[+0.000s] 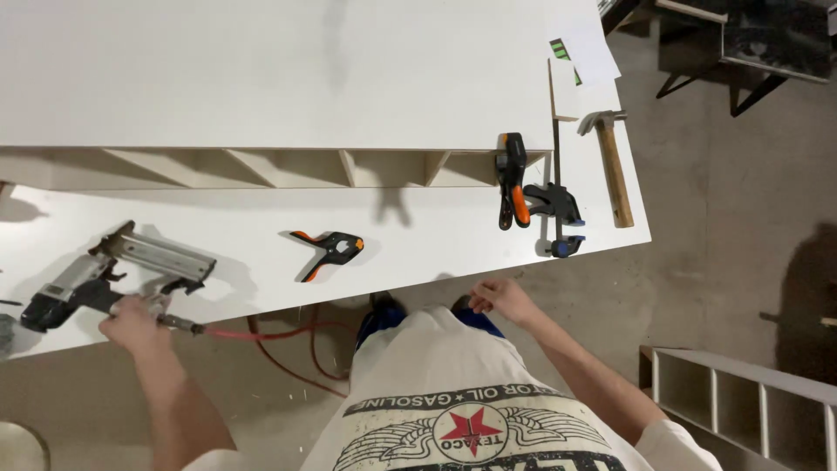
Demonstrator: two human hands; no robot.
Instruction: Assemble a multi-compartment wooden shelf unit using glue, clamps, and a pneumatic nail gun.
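My left hand (132, 324) grips the handle end of a grey and black pneumatic nail gun (105, 272) that lies on the white table (436, 249) at the left edge. A red air hose (279, 336) runs from the gun down under the table. My right hand (499, 296) hangs just below the table's front edge, fingers loosely curled and holding nothing. A white panel on a wooden gridded frame (279, 166) rests on the table. One black and orange spring clamp (331, 251) lies loose in front of it. Another spring clamp (512, 179) grips the panel's right corner.
A black bar clamp (558, 205) with a blue knob and a wooden-handled hammer (613, 170) lie at the table's right end. Papers (582, 52) sit at the far right corner. A white shelf unit (741, 401) stands on the concrete floor to my right.
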